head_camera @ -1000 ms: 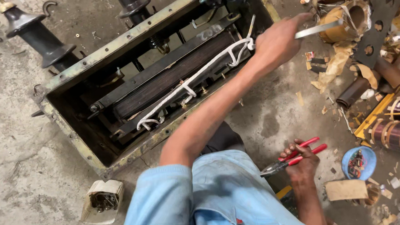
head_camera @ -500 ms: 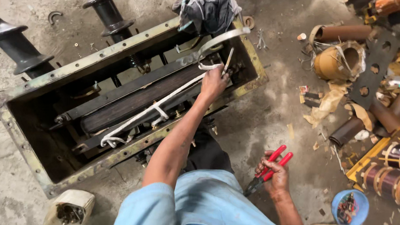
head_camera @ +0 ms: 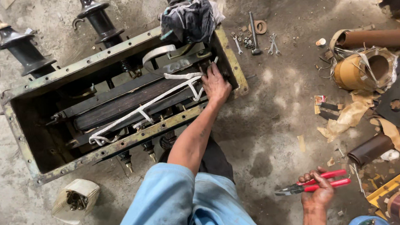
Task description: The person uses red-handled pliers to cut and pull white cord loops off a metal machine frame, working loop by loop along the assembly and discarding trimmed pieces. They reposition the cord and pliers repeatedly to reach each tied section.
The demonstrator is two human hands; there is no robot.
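1. Right hand (head_camera: pixel 318 195), near the floor's (head_camera: pixel 276 118) lower right edge, is clamped around one pair of red-handled pliers (head_camera: pixel 313 185), nose pointing left, held just above the concrete.
2. One pale wrapped bundle (head_camera: pixel 74 201) lies near the lower left edge, beside the tank's near corner.
3. Left hand (head_camera: pixel 216 85) reaches forward, fingers spread and pressed flat on the right end of the core assembly (head_camera: pixel 119 107) inside one open metal tank (head_camera: pixel 120 145); it grips nothing that I can see.
4. One white tape (head_camera: pixel 141 110) runs lengthwise over the core, its end just beside that hand.
5. Two dark insulators (head_camera: pixel 24 48) stand at the tank's far left side; one rag (head_camera: pixel 189 18) drapes its far right corner.
6. Loose wrenches (head_camera: pixel 255 40) lie beyond, count uncertain.
7. Risk: the hand sits between core and tank wall; any shift of the core could pinch it. Floor debris at right invites a trip, and the pliers' nose could snag the tape if brought in carelessly.
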